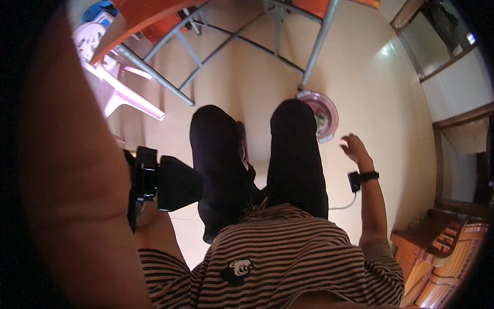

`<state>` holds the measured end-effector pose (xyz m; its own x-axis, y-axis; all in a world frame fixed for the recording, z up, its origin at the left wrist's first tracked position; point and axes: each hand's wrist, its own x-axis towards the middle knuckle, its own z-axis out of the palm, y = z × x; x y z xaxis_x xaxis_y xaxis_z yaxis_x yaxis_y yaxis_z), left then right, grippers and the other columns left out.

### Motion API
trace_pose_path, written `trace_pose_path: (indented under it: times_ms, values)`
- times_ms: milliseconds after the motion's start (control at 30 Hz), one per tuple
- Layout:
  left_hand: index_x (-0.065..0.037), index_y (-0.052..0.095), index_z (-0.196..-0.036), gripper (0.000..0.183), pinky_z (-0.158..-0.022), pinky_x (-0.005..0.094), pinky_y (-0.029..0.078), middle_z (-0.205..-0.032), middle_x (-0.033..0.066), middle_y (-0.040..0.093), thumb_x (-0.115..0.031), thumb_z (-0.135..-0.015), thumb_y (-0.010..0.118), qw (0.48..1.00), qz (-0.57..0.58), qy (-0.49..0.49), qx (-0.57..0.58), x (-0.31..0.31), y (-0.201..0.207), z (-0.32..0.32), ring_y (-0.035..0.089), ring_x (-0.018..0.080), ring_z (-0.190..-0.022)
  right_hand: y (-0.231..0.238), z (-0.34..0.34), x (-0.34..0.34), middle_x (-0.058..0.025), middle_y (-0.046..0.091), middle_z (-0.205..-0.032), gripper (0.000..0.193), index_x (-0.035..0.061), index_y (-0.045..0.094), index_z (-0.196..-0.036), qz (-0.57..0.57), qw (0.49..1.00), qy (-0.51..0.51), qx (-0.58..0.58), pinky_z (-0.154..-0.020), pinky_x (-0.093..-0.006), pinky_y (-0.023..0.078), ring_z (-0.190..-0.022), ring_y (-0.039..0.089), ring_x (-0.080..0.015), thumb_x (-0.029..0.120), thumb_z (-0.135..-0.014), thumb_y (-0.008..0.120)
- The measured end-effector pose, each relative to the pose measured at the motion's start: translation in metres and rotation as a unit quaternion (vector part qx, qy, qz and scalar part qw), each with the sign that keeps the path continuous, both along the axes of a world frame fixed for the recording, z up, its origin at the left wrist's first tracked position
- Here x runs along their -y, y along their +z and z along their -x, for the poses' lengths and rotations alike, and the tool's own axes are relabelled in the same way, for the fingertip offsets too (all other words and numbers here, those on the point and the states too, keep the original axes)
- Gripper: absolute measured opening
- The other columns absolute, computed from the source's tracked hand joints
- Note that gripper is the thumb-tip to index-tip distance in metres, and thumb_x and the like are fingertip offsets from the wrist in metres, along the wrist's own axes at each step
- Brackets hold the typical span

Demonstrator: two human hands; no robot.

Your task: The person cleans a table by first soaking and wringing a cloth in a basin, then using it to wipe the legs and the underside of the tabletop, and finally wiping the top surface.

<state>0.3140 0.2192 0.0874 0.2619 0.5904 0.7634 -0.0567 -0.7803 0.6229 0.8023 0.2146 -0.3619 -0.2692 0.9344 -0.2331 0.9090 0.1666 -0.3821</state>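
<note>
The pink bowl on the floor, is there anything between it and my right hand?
Nothing visible. The right hand hangs open in the air just right of the pink bowl, with only bare floor showing in the gap between them.

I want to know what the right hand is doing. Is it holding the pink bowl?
No. The right hand is open in the air beside the pink bowl on the floor, not touching it.
</note>
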Motion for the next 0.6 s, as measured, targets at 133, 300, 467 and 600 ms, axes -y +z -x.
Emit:
trace_pose_path:
  times_ms: [133, 300, 467, 600]
  values:
    - [-0.003, 0.055, -0.135, 0.067, -0.103, 0.0469, 0.044, -0.131, 0.0182, 0.060, -0.055, -0.094, 0.049, 0.995, 0.017, -0.086, 0.039, -0.001, -0.024, -0.048, 0.059, 0.0294, -0.120, -0.014, 0.000, -0.002, -0.0208, 0.065, -0.096, 0.027, 0.0062, 0.070, -0.104, 0.015, 0.998, 0.023, -0.057, -0.086, -0.0495, 0.051, -0.095, 0.062, -0.0399, 0.019, -0.081, 0.073]
    - [-0.002, 0.056, -0.134, 0.063, -0.101, 0.0450, 0.045, -0.129, 0.0175, 0.061, -0.051, -0.095, 0.051, 0.967, 0.037, -0.228, 0.108, 0.000, -0.062, -0.100, 0.060, 0.0282, -0.118, -0.026, -0.001, 0.003, -0.0207, 0.067, -0.108, 0.029, 0.0068, 0.071, -0.106, 0.062, 0.997, 0.009, -0.033, -0.093, -0.0465, 0.052, -0.105, 0.063, -0.0401, 0.022, -0.081, 0.073]
    - [-0.001, 0.056, -0.133, 0.060, -0.100, 0.0431, 0.046, -0.127, 0.0169, 0.063, -0.048, -0.096, 0.052, 0.936, 0.084, -0.301, 0.162, -0.009, -0.097, -0.130, 0.061, 0.0270, -0.117, -0.039, -0.002, 0.013, -0.0201, 0.067, -0.103, 0.023, 0.0062, 0.070, -0.104, 0.041, 0.996, -0.018, -0.071, -0.087, -0.0468, 0.052, -0.100, 0.064, -0.0385, 0.016, -0.084, 0.069]
    - [0.000, 0.056, -0.132, 0.057, -0.099, 0.0416, 0.048, -0.126, 0.0164, 0.064, -0.045, -0.097, 0.053, 0.900, 0.124, -0.379, 0.176, -0.021, -0.113, -0.143, 0.062, 0.0260, -0.115, -0.069, -0.002, 0.014, -0.0207, 0.067, -0.102, 0.024, 0.0060, 0.069, -0.105, 0.043, 0.997, -0.009, -0.058, -0.085, -0.0471, 0.053, -0.098, 0.064, -0.0397, 0.016, -0.083, 0.069]
